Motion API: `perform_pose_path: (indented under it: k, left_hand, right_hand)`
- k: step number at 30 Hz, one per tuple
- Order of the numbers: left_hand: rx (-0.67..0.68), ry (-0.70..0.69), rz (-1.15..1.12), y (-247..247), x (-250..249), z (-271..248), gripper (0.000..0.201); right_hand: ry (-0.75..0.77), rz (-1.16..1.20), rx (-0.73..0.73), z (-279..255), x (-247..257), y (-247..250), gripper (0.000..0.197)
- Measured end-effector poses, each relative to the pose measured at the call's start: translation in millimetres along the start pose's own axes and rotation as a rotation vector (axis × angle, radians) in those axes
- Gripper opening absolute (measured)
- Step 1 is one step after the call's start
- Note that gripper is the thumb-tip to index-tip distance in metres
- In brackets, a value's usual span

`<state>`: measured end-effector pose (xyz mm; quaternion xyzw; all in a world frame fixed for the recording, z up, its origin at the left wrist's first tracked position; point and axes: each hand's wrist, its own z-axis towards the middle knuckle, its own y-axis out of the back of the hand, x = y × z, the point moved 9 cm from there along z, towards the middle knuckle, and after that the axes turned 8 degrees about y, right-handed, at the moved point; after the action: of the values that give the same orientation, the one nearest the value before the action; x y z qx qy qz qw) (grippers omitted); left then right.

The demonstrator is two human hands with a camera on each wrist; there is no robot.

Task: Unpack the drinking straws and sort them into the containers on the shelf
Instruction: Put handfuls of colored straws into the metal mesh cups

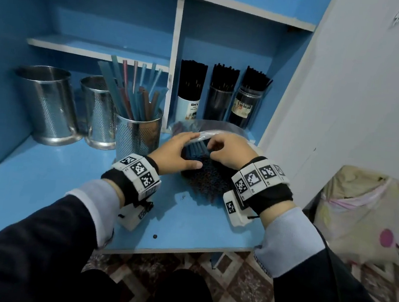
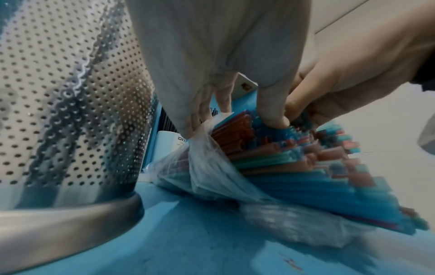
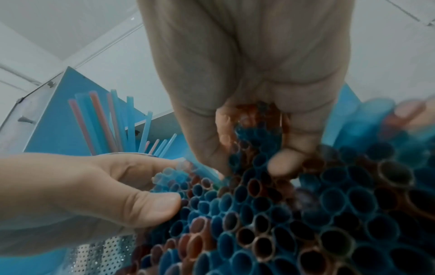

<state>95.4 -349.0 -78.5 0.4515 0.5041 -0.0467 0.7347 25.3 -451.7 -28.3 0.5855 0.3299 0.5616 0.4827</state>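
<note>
clear plastic bag (image 1: 210, 133) lies on the blue desk surface (image 1: 44, 179), centre of the head view, its open mouth toward you, holding a thick bundle of straws (image 1: 203, 175), blue and reddish-brown, open ends facing the camera.

your left hand (image 1: 176, 152) sits on the bundle's left side: fingers reach over the top and pinch the bag's bunched edge, and the left wrist view shows the film gathered under the fingertips (image 2: 188, 128). thumb presses against the straw ends at the lower left of the right wrist view.

your right hand (image 1: 230, 151) is curled over the top right of the bundle. fingers dig down among the straw ends, pinching a few blue ones between thumb and fingertips (image 3: 280, 163); how many, you cannot tell from the blur.

just left of your left hand stands a perforated steel cup (image 1: 138, 135) with loose coloured straws standing tilted in it. two more perforated steel cups stand further left, the big one (image 1: 48, 104) at centre left and a smaller one (image 1: 98, 112) between.

in the compartment right of the white divider (image 1: 174, 60), behind the bag, three containers of black straws stand in a row: a white-labelled one (image 1: 190, 91), a dark one (image 1: 220, 97), a clear jar (image 1: 248, 99).
</note>
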Motion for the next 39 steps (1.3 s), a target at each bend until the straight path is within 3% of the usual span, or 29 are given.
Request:
perform_pose_path:
  k: [5, 14, 18, 24, 27, 30, 34, 39]
  left_hand:
    - [0.033, 0.015, -0.177, -4, 9, 2, 0.084]
    - [-0.058, -0.004, -0.029, 2, 5, -3, 0.079]
    - [-0.061, 0.008, -0.028, 3, 3, -4, 0.079]
    - [-0.059, -0.002, -0.031, 2, -4, -8, 0.088]
    - [-0.149, -0.097, 0.014, 7, -25, -16, 0.104]
    - [-0.176, -0.251, 0.004, 4, -58, -23, 0.105]
    - [-0.094, -0.432, -0.008, -11, -105, -26, 0.096]
    - [-0.078, -0.492, -0.059, -18, -138, -30, 0.043]
  right_hand:
    - [-0.031, 0.122, -0.095, -1, -1, 6, 0.018]
    - [-0.060, 0.311, -0.189, -15, -6, 18, 0.007]
    - [-0.073, 0.323, -0.188, -23, -3, 30, 0.022]
    - [-0.088, 0.384, -0.185, -48, -2, 45, 0.021]
    - [-0.083, 0.404, -0.164, -60, 2, 54, 0.021]
    - [-0.055, 0.343, -0.106, -73, 13, 62, 0.022]
    - [-0.032, 0.259, -0.047, -94, 29, 72, 0.023]
    - [0.003, 0.273, 0.013, -121, 50, 91, 0.019]
